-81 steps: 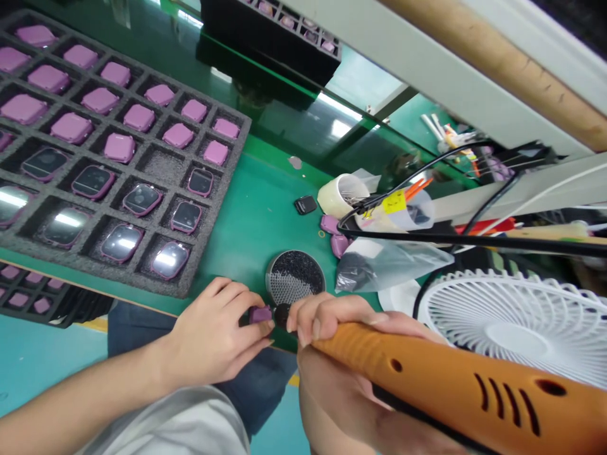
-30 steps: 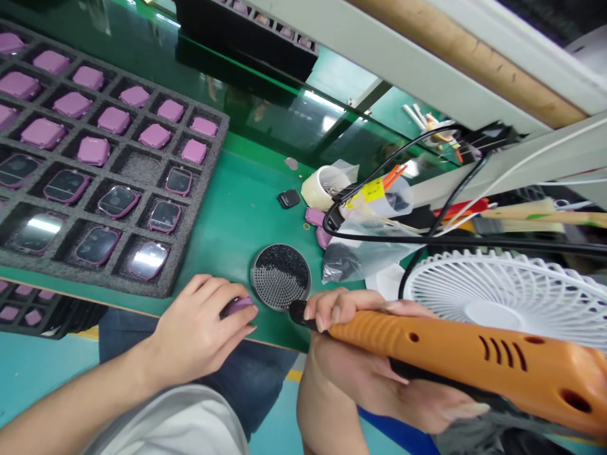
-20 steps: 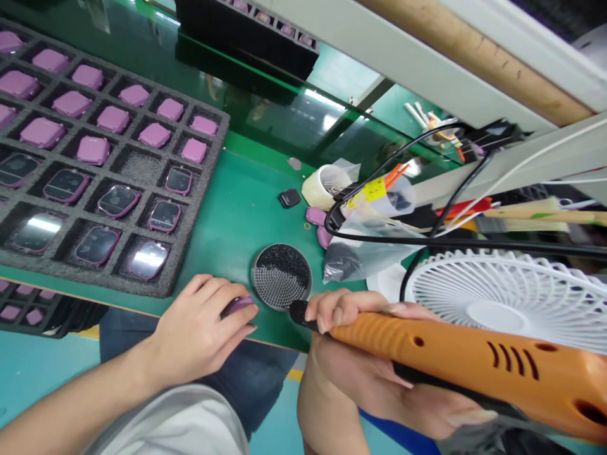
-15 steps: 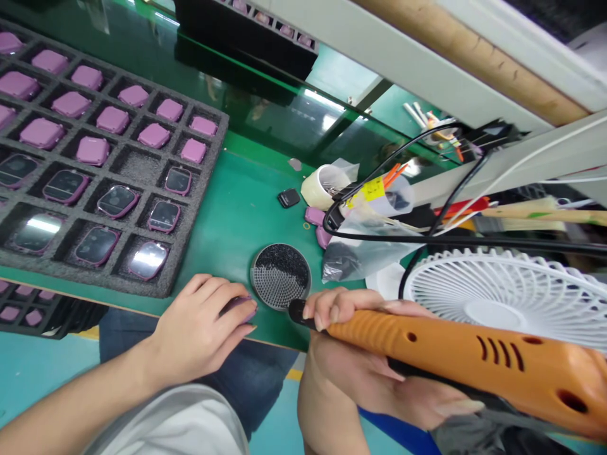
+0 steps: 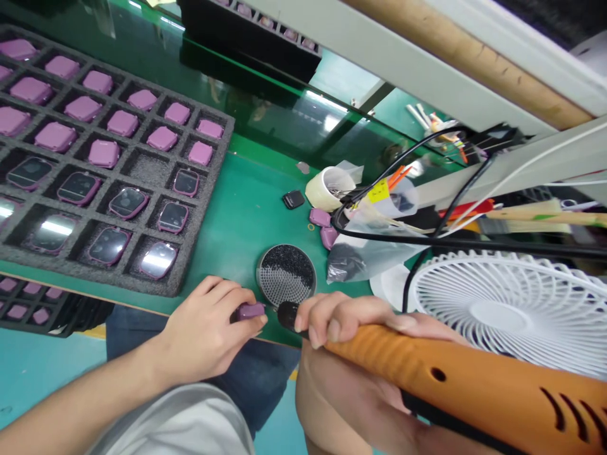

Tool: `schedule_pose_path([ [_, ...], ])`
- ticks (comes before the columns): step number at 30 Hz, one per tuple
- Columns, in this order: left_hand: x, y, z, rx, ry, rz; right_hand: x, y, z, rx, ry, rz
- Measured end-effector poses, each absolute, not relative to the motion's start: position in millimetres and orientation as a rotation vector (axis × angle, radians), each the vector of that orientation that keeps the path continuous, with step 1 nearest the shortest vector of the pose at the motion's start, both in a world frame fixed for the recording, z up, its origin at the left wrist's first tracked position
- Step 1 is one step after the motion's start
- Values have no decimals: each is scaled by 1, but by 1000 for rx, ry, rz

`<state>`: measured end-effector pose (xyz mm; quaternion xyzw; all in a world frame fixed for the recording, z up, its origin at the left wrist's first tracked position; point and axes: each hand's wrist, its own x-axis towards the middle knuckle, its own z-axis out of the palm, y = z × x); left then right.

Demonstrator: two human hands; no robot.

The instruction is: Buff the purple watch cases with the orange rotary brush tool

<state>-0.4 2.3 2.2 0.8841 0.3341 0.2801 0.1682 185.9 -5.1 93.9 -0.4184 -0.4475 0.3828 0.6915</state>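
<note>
Purple case: sitting just below the centre of the frame, a small purple case point(image 5: 250, 311) is showing its purple side; whether it is also resting on the tabletop point(image 5: 246, 202) is not clear.
Handling: it is looking light, stiff and perhaps slippery, with faces that could be scratching easily; its opposite side edges are likely offering the safest hold.
Left hand: the left hand point(image 5: 211, 325) is pinching the case between its fingers, which are curling around it.
Right hand: the right hand point(image 5: 355, 316) is wrapping its fingers around an orange power tool point(image 5: 450, 379), whose dark tip point(image 5: 287, 314) is pointing toward the case, apart from it.
Screw dish: just above the tip, a round dish point(image 5: 263, 284) is holding small black pieces, probably screws.
Foam tray: filling the left of the frame, a dark foam tray point(image 5: 203, 210) is holding more purple cases, some showing glossy dark faces.
Right side: a white fan point(image 5: 502, 313) is standing beyond the tool.
</note>
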Motion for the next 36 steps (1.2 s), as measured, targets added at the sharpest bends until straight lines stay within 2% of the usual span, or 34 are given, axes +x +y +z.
schedule_pose_path([
  [7,1,3,2,2508,936,791,184,-6,85,-959,-982,940],
  [36,2,2,-1,2449,967,851,171,1,66,-864,-1051,882],
])
